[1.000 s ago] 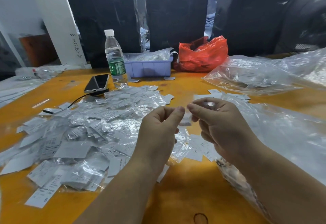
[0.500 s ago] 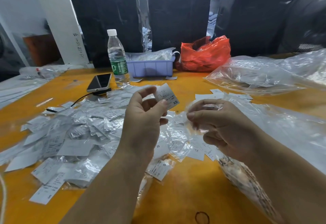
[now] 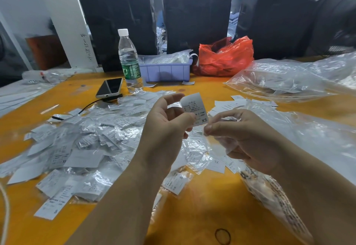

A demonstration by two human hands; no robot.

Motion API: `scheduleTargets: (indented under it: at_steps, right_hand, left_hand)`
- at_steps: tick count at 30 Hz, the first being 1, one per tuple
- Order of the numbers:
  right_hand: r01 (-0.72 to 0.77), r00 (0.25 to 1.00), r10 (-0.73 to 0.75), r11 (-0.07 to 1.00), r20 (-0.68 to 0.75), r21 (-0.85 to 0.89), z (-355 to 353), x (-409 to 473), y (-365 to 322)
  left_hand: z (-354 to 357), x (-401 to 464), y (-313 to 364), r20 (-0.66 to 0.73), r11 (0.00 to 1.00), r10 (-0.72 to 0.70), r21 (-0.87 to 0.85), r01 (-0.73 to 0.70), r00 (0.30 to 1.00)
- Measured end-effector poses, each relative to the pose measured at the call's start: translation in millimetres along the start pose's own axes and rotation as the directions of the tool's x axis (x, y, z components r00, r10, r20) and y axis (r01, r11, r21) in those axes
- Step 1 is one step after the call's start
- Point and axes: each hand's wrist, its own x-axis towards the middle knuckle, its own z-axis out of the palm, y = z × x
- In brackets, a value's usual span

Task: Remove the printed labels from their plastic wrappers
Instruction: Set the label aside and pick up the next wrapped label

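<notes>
Right now my left hand point(image 3: 165, 127) pinches the freed label point(image 3: 194, 107) while my right hand point(image 3: 242, 134) pinches its empty wrapper point(image 3: 221, 144) just beside it, and dropping either on the mixed pile point(image 3: 81, 144) could lose it among unopened ones.

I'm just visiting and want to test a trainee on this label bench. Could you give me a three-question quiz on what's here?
1. True or false: the left hand pinches a printed label.
2. What does the right hand hold? A) phone B) clear wrapper C) bottle
3. Fill in: the water bottle stands beside the ____.

Key: 1 true; 2 B; 3 phone.
</notes>
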Motion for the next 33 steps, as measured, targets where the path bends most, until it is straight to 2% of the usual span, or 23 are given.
scheduleTargets:
  at_steps: [4, 11, 22, 33]
  right_hand:
    - [0.012, 1.000, -0.012, 1.000, 0.008, -0.018, -0.4, -1.0, -1.7]
    - [0.048, 0.997, -0.050, 0.998, -0.056, -0.033, -2.1, -1.4, -1.0]
    - [0.020, 0.998, -0.016, 0.997, 0.059, -0.070, 0.4, -1.4, 0.1]
    - [0.043, 0.999, -0.041, 0.990, 0.014, -0.132, 4.7, -4.8, -3.3]
  left_hand:
    - [0.0, 0.0, -0.1, 0.010, 1.000, 0.021, 0.023, -0.021, 1.000]
    - [-2.2, 0.1, 0.8, 0.012, 0.999, 0.030, 0.029, -0.030, 0.999]
    - [1.2, -2.0, 3.5, 0.052, 0.999, 0.014, 0.036, -0.016, 0.999]
    - [4.8, -5.2, 5.2, 0.116, 0.987, 0.088, 0.123, -0.102, 0.989]
